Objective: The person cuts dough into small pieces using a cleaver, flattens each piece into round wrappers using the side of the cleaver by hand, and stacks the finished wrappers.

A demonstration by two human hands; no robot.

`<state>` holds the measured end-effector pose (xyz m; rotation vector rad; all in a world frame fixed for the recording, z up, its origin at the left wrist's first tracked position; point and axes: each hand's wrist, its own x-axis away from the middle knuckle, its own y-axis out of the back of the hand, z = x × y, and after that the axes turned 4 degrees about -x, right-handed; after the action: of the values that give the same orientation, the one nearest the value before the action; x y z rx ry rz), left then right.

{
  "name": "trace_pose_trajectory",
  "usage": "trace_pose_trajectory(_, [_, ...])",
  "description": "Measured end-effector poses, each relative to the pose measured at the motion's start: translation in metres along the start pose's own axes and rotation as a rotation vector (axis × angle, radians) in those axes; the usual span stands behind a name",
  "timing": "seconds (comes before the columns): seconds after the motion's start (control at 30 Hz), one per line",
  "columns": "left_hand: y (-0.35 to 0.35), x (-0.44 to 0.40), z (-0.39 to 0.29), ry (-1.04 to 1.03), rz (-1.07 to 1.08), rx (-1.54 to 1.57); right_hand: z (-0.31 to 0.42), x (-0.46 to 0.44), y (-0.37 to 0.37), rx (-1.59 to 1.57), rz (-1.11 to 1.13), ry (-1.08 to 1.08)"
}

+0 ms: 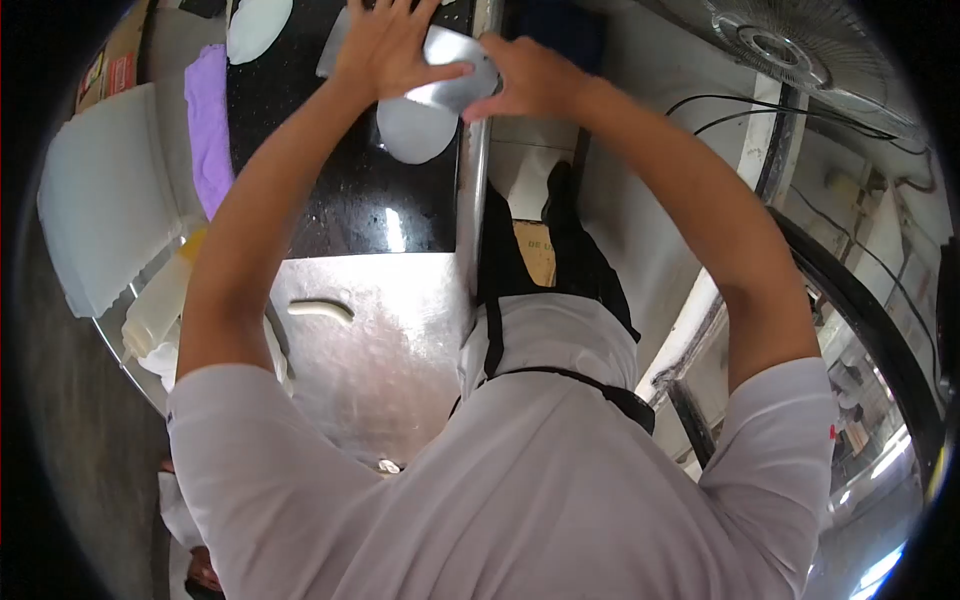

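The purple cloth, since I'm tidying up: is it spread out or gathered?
Gathered: the purple cloth forms a long, narrow, rumpled strip beside the black worktop.

A: Site type?
B: Probably a food-prep kitchen. Basis: metal worktop (375, 385), glossy black slab (345, 205), pale rounds (413, 140) resembling rolled dough.
A: Other signs?
B: Purple cloth (207, 130) alongside, caged fan (775, 45).

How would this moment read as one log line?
left hand: fingers spread, thumb over metal piece | right hand: at its edge | white disc: on black surface, partly covered | white strip: on steel top
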<state>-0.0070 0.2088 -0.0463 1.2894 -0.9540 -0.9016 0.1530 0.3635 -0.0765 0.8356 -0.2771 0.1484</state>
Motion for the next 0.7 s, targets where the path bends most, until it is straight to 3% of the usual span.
trace_pose_trajectory(0.03, [0.005,-0.004,0.001,0.003,-0.034,0.003,-0.005,-0.003,0.005,-0.067,-0.099,0.146])
trace_pose_trajectory(0.13, [0.011,-0.020,0.014,0.052,-0.150,-0.123,-0.006,-0.036,0.036,0.009,-0.096,0.067])
trace_pose_trajectory(0.2, [-0.021,-0.024,0.036,0.053,-0.403,0.032,-0.015,-0.060,0.036,-0.129,-0.343,0.285])
trace_pose_trajectory(0.23, [-0.029,-0.011,0.044,0.049,-0.411,0.027,-0.015,-0.068,0.035,-0.043,-0.407,0.224])
trace_pose_trajectory(0.3, [-0.038,0.019,0.049,-0.172,-0.360,0.098,-0.017,-0.063,0.030,0.040,-0.469,0.157])
trace_pose_trajectory(0.33, [-0.029,0.036,0.039,-0.175,-0.355,0.098,-0.019,-0.051,0.026,-0.162,-0.227,-0.061])
trace_pose_trajectory(0.37, [-0.019,0.057,0.029,-0.341,-0.206,0.197,-0.020,-0.040,0.021,-0.358,0.022,-0.272])
trace_pose_trajectory(0.4, [-0.010,0.072,0.022,-0.496,-0.056,0.292,-0.016,-0.019,0.006,-0.285,-0.069,-0.063])
trace_pose_trajectory(0.43, [-0.007,0.080,0.015,-0.522,-0.044,0.214,-0.012,0.009,-0.015,-0.211,-0.157,0.148])
trace_pose_trajectory(0.53, [0.004,0.083,-0.001,-0.526,-0.066,0.111,0.004,0.058,-0.055,-0.416,-0.109,0.003])
trace_pose_trajectory(0.6, [0.002,0.074,0.001,-0.497,0.018,0.016,0.009,0.073,-0.071,-0.363,-0.153,0.008])
trace_pose_trajectory(0.7, [0.029,0.069,0.005,-0.515,0.124,0.110,0.025,0.101,-0.080,-0.477,-0.045,-0.129])
